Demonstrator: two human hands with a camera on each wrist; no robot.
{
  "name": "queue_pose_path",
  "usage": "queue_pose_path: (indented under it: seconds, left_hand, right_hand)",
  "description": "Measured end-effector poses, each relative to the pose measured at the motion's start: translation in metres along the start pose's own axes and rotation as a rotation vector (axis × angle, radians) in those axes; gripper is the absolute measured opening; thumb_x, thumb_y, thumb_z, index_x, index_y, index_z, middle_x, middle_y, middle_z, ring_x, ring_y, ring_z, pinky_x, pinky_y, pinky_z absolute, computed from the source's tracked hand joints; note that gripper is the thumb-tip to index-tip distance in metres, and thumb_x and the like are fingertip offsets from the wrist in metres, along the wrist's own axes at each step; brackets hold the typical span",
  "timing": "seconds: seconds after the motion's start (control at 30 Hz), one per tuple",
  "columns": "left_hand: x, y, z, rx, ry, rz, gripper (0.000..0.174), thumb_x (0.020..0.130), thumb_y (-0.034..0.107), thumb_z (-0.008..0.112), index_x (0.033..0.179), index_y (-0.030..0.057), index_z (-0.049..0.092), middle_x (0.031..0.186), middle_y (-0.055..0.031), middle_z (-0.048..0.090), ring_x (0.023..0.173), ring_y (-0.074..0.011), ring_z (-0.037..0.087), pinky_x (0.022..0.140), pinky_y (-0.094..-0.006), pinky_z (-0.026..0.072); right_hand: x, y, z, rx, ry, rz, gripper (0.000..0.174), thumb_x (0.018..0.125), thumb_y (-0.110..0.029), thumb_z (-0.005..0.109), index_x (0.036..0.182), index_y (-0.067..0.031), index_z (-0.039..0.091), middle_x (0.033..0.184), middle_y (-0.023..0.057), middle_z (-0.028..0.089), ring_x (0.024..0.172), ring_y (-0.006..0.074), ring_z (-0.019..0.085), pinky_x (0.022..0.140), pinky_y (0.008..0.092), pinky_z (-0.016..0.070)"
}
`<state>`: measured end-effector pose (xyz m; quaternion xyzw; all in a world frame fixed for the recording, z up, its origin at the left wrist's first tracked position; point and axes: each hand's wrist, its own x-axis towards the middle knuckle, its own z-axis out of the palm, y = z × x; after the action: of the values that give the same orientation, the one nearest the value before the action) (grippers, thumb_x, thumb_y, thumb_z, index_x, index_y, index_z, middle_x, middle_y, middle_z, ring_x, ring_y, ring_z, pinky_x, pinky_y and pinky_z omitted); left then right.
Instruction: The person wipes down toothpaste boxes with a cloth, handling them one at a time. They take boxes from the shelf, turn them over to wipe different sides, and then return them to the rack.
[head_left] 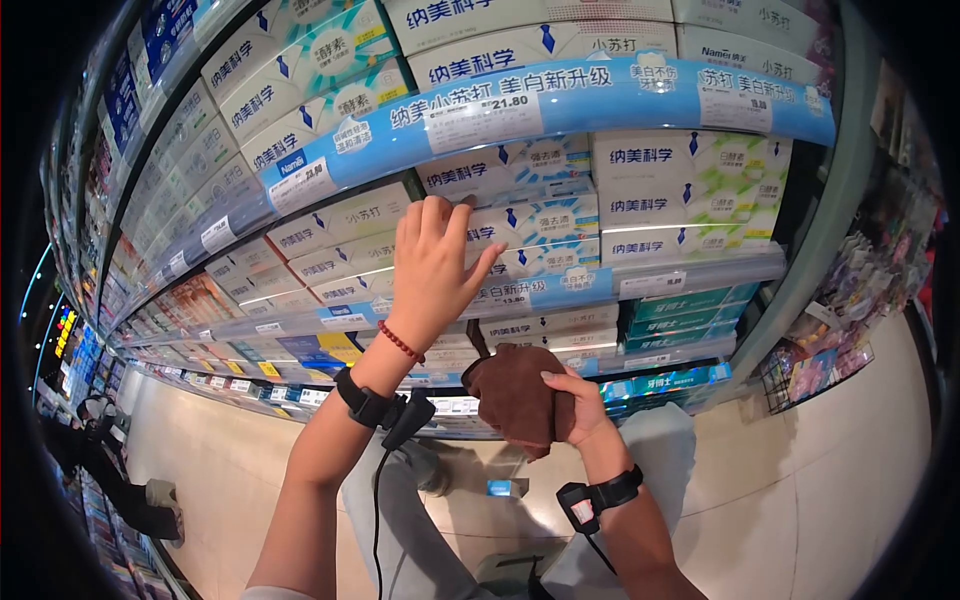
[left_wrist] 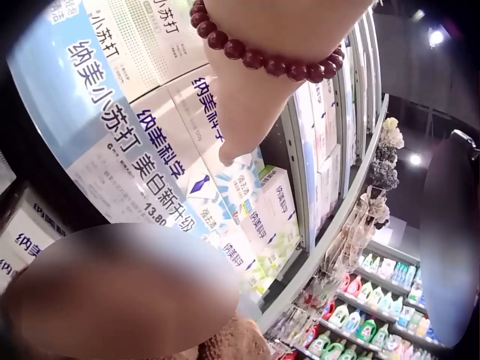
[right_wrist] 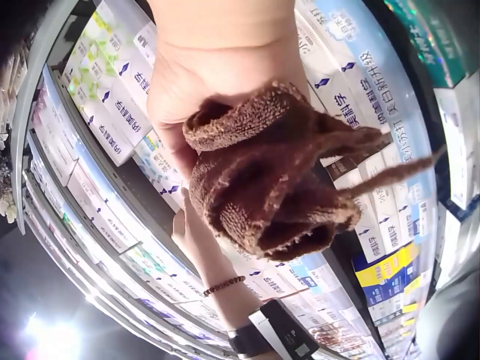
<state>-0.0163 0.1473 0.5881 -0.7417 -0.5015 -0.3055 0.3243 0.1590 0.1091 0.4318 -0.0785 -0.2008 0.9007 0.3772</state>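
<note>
My left hand (head_left: 435, 262) reaches to the middle shelf, its fingertips right at the stacked white toothpaste boxes (head_left: 552, 222) with blue tie marks. The thumb is spread out to the right, over the box fronts. In the left wrist view, the thumb overlaps a box front (left_wrist: 196, 184); the other fingers are hidden. Lower down and to the right, my right hand (head_left: 585, 408) grips a bunched brown terry cloth (head_left: 518, 392). The right wrist view shows folds of the cloth (right_wrist: 259, 169) covering most of that hand's fingers, with a thin strip sticking out sideways.
A blue price strip (head_left: 600, 92) runs along the shelf above my left hand. Green toothpaste boxes (head_left: 680, 318) stand lower right, beside a grey shelf post (head_left: 800, 210). A small blue-and-white box (head_left: 505, 488) lies on the floor between my legs. Another person's leg (head_left: 130, 500) shows at far left.
</note>
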Motion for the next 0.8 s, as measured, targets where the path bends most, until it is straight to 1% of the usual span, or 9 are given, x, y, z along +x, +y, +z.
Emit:
queue_pose_path:
  seconds: [0.07, 0.17, 0.3, 0.37, 0.4, 0.47, 0.67, 0.7, 0.8]
  left_hand:
    - [0.0, 0.002, 0.007, 0.079, -0.028, -0.005, 0.048, 0.075, 0.036, 0.07, 0.109, 0.0037, 0.058, 0.102, -0.0112, 0.046, 0.097, -0.0287, 0.042, 0.087, -0.0414, 0.0344]
    - [-0.002, 0.004, 0.011, 0.106, 0.06, 0.019, 0.052, 0.074, 0.039, 0.07, 0.11, 0.0041, 0.057, 0.109, -0.0117, 0.045, 0.101, -0.0299, 0.04, 0.091, -0.0434, 0.0309]
    - [-0.004, 0.006, 0.01, 0.097, 0.08, 0.024, 0.055, 0.071, 0.037, 0.073, 0.109, 0.0027, 0.054, 0.111, -0.0142, 0.048, 0.109, -0.0326, 0.041, 0.095, -0.044, 0.0295]
    - [-0.004, 0.006, 0.011, 0.069, 0.072, 0.043, 0.056, 0.068, 0.033, 0.076, 0.109, 0.002, 0.053, 0.11, -0.0152, 0.051, 0.111, -0.034, 0.042, 0.097, -0.0448, 0.0296]
    - [-0.005, 0.006, 0.011, 0.034, 0.085, 0.057, 0.055, 0.068, 0.032, 0.076, 0.109, 0.0016, 0.053, 0.107, -0.0152, 0.052, 0.109, -0.034, 0.044, 0.096, -0.0453, 0.0305]
    - [-0.007, 0.006, 0.011, -0.037, 0.108, 0.085, 0.054, 0.068, 0.029, 0.076, 0.108, 0.0008, 0.053, 0.101, -0.0153, 0.054, 0.103, -0.034, 0.048, 0.096, -0.0461, 0.0324]
    - [-0.018, 0.005, 0.004, -0.008, 0.156, 0.195, 0.054, 0.053, 0.008, 0.076, 0.103, 0.0062, 0.058, 0.098, -0.0105, 0.056, 0.093, -0.0309, 0.054, 0.086, -0.0408, 0.0427]
    - [-0.02, 0.005, 0.003, -0.033, 0.176, 0.183, 0.052, 0.049, 0.003, 0.072, 0.1, 0.0079, 0.061, 0.098, -0.0094, 0.056, 0.09, -0.0293, 0.054, 0.081, -0.0398, 0.043]
    - [-0.026, 0.008, -0.016, -0.075, 0.284, 0.168, 0.046, 0.053, 0.006, 0.071, 0.098, 0.0062, 0.06, 0.093, -0.0078, 0.056, 0.086, -0.0253, 0.055, 0.078, -0.0382, 0.0423]
  right_hand:
    - [0.004, 0.003, -0.006, 0.015, 0.015, -0.017, 0.049, 0.079, -0.012, 0.06, 0.123, -0.0012, 0.045, 0.116, 0.0151, 0.055, 0.106, 0.0274, 0.055, 0.091, 0.0401, 0.0464]
    - [0.007, 0.004, -0.006, 0.03, 0.076, -0.067, 0.047, 0.079, -0.014, 0.058, 0.122, -0.0009, 0.045, 0.116, 0.0155, 0.055, 0.104, 0.0277, 0.056, 0.09, 0.0405, 0.0465]
    - [0.008, 0.006, -0.008, 0.074, 0.16, -0.079, 0.047, 0.079, -0.016, 0.056, 0.122, -0.0002, 0.045, 0.115, 0.0162, 0.055, 0.103, 0.0286, 0.056, 0.089, 0.0408, 0.0468]
    - [0.009, 0.006, -0.012, 0.099, 0.169, -0.081, 0.05, 0.08, -0.017, 0.054, 0.125, 0.0011, 0.043, 0.12, 0.0174, 0.053, 0.108, 0.0308, 0.054, 0.094, 0.0434, 0.0436]
    - [0.01, 0.006, -0.013, 0.112, 0.173, -0.083, 0.052, 0.08, -0.018, 0.053, 0.126, 0.0018, 0.041, 0.122, 0.018, 0.051, 0.111, 0.0318, 0.053, 0.096, 0.0446, 0.042]
    - [0.009, 0.005, -0.012, 0.141, 0.179, -0.086, 0.049, 0.079, -0.018, 0.056, 0.122, 0.0023, 0.044, 0.116, 0.0176, 0.054, 0.104, 0.0306, 0.056, 0.09, 0.0429, 0.0459]
    - [0.011, 0.007, -0.013, 0.138, 0.24, -0.09, 0.048, 0.079, -0.02, 0.057, 0.119, 0.0037, 0.045, 0.111, 0.0182, 0.056, 0.1, 0.0302, 0.057, 0.084, 0.0419, 0.0487]
    - [0.012, 0.008, -0.014, 0.145, 0.239, -0.081, 0.048, 0.079, -0.02, 0.057, 0.119, 0.0037, 0.046, 0.11, 0.0183, 0.057, 0.099, 0.0303, 0.057, 0.083, 0.042, 0.0489]
    - [0.012, 0.009, -0.011, 0.119, 0.222, -0.134, 0.047, 0.079, -0.021, 0.058, 0.117, 0.0031, 0.047, 0.107, 0.0179, 0.057, 0.097, 0.0307, 0.058, 0.082, 0.0421, 0.0493]
